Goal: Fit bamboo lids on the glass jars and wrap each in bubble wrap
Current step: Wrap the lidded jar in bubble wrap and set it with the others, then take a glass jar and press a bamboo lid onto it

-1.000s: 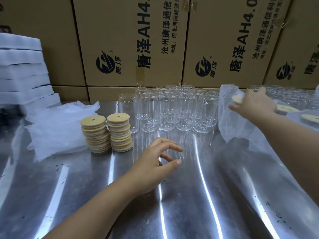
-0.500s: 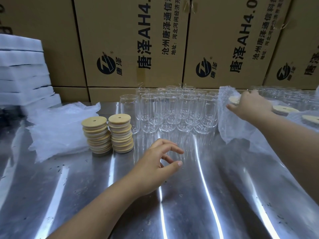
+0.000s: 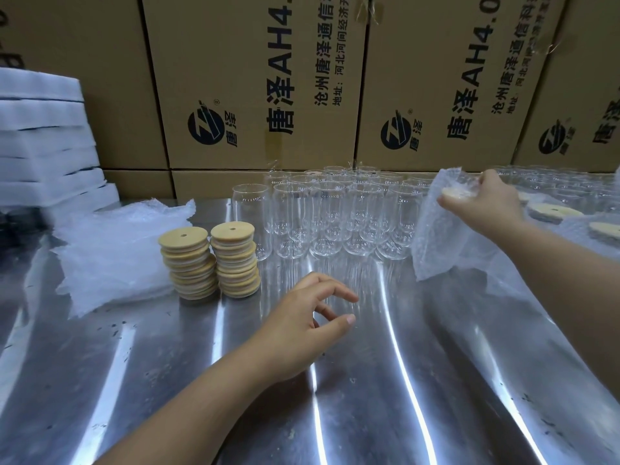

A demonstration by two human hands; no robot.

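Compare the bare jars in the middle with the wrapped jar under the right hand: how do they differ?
The bare jars have open mouths; the wrapped jar carries a lid. The bare jars show clear glass; the wrapped jar is covered in bubble wrap. The bare jars stand untouched in a cluster; the right hand holds the wrapped jar's top. Both are at the table's far side.

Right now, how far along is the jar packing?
Early. Two lidded jars lie among bubble wrap at far right, apparently finished. The right hand grips another wrapped jar; the left hand hovers empty. Remaining: a cluster of bare glass jars, two lid stacks, spare wrap sheets.
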